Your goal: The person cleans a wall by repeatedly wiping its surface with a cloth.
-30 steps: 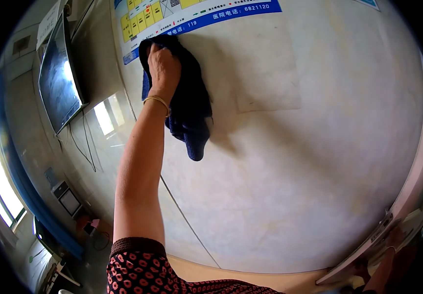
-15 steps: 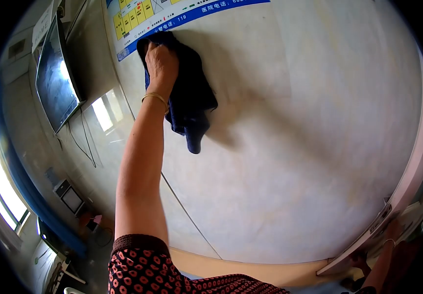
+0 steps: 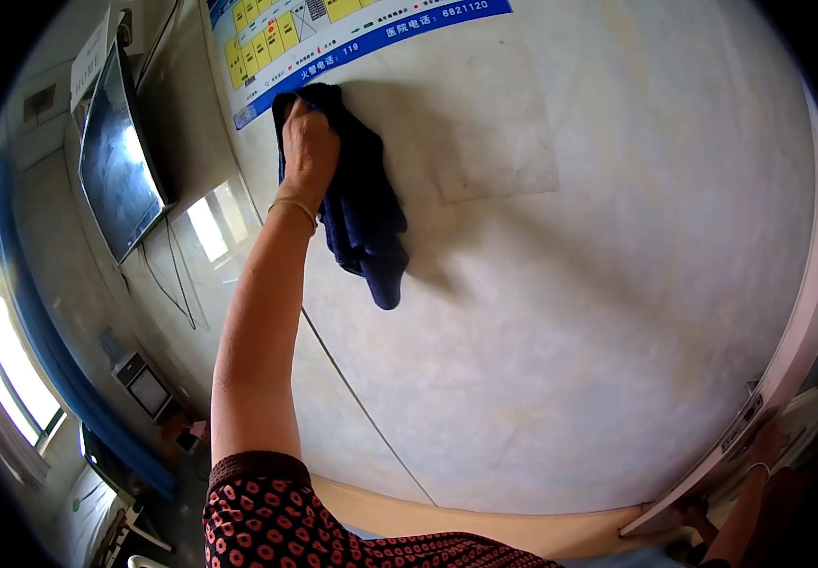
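My left hand (image 3: 310,142) is raised against the pale wall, its fingers closed round a bunched dark navy cloth (image 3: 366,208). The cloth touches the wall just under the blue lower strip of a poster (image 3: 381,40), and its loose end hangs down to the right. A gold-coloured bangle (image 3: 293,210) circles my left wrist. Low at the right edge, a dim forearm (image 3: 742,511) with a pale bracelet shows. It seems to be my right arm, but its fingers are too dark to make out.
A marbled wall (image 3: 560,360) fills the middle, with a faint rectangular sheet outline (image 3: 504,142). On the left are a wall-mounted screen (image 3: 120,161) with hanging cables, a blue curtain (image 3: 68,350), a window (image 3: 11,350) and a water dispenser (image 3: 144,383). A door frame (image 3: 788,350) curves up the right.
My left hand and the cloth have slid slightly down, so more of the poster's blue strip shows. The view has shifted a little. The cloth stays in my left hand.
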`<state>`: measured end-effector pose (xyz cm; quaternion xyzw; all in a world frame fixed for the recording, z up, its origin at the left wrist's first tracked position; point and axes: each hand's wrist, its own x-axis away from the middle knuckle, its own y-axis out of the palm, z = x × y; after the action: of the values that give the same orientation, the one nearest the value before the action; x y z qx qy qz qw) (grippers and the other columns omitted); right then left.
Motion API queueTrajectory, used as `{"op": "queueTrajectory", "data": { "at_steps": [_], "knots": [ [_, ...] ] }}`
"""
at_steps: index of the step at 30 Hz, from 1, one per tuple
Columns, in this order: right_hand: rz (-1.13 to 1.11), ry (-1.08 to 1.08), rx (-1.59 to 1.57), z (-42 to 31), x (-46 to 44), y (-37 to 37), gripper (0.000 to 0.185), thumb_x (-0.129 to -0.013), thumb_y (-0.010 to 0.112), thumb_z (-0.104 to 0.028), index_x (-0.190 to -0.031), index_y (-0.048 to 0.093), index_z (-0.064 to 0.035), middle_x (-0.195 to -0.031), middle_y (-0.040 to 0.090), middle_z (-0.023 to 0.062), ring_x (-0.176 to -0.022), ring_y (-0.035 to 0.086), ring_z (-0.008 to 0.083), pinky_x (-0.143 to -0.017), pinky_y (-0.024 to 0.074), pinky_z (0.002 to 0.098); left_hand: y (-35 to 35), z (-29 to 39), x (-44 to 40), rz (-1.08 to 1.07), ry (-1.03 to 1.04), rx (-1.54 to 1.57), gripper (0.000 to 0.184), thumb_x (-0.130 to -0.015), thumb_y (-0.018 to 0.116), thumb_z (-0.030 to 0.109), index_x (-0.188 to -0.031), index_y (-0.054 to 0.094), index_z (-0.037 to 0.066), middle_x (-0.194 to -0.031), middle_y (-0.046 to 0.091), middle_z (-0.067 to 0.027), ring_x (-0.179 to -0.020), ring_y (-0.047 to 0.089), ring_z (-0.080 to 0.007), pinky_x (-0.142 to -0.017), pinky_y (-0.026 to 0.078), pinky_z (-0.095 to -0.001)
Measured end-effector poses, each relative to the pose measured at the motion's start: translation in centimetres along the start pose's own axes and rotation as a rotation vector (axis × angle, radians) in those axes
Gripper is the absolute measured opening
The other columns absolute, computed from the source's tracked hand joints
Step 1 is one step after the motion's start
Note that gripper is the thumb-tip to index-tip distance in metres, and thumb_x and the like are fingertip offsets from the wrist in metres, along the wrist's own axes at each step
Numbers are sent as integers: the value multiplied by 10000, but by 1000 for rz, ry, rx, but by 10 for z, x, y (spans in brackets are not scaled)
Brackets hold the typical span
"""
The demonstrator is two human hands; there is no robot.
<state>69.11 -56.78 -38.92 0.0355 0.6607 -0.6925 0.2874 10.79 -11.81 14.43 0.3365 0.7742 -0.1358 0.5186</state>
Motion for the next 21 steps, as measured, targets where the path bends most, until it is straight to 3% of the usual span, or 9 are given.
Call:
{"op": "queueTrajectory", "data": {
  "at_steps": [2, 5, 7, 8, 10, 12, 14, 19, 21],
  "knots": [
    [6, 13, -49, 3, -5, 3, 265, -861, 325, -137, -914, 525, 29, -894, 552, 175, -830, 535, 288, -739, 432, 366, -1, -4, -14, -195, -118, -133, 154, -624, 500, -32, -759, 575, -42, -881, 535, -197, -821, 504, -342, -742, 419, -376],
    [67, 120, -247, -1, -2, 9, 265, -861, 330, -142, -885, 532, 26, -887, 552, 171, -827, 533, 292, -726, 432, 374, 2, 3, -11, -127, -91, -150, 158, -610, 501, -38, -744, 583, -32, -880, 537, -201, -816, 510, -336, -740, 422, -376],
    [49, 99, -218, -2, -1, 1, 262, -860, 334, -141, -875, 535, 25, -887, 552, 170, -825, 533, 290, -723, 432, 373, 1, 6, 9, -1, 25, -64, 209, -602, 496, -50, -784, 594, -25, -919, 539, -201, -863, 511, -334, -770, 424, -358],
    [35, 76, -184, -1, -1, -6, 259, -858, 338, -141, -864, 538, 23, -886, 552, 169, -824, 533, 288, -720, 432, 373, -1, 2, 19, -73, 43, -42, 252, -592, 504, -44, -827, 593, -26, -946, 535, -210, -889, 506, -342, -793, 421, -352],
    [22, 32, -82, -4, 4, -24, 259, -857, 340, -139, -858, 540, 26, -877, 554, 168, -815, 535, 288, -716, 434, 370, -5, 1, 19, -13, 127, 4, 213, -572, 511, -38, -771, 588, -33, -897, 534, -223, -836, 514, -352, -752, 429, -365],
    [8, -27, 20, -7, 1, -24, 258, -856, 343, -137, -851, 541, 29, -868, 555, 168, -807, 537, 289, -713, 436, 367, -2, -7, 3, -96, -37, -89, 144, -568, 512, -33, -697, 576, -33, -859, 532, -218, -793, 511, -358, -707, 428, -383],
    [49, 132, -285, -3, -4, -9, 253, -852, 351, -131, -842, 546, 29, -849, 560, 169, -785, 542, 290, -706, 439, 368, 9, -10, -11, -50, -169, -83, 86, -598, 507, -18, -655, 569, -29, -856, 536, -197, -773, 508, -360, -690, 424, -391],
    [38, 85, -275, -4, 1, -15, 276, -854, 339, -137, -839, 545, 46, -852, 562, 186, -771, 541, 305, -704, 437, 383, 0, -1, 0, 34, 16, 36, 117, -598, 504, -23, -687, 576, -45, -870, 539, -202, -817, 504, -356, -712, 424, -373],
    [31, 97, -325, -2, -1, -14, 283, -855, 334, -139, -844, 544, 51, -860, 561, 193, -775, 539, 312, -708, 435, 390, -3, -2, -9, -36, -40, -36, 127, -600, 504, -24, -701, 578, -42, -872, 540, -203, -818, 506, -355, -712, 425, -371]
  ]
}}
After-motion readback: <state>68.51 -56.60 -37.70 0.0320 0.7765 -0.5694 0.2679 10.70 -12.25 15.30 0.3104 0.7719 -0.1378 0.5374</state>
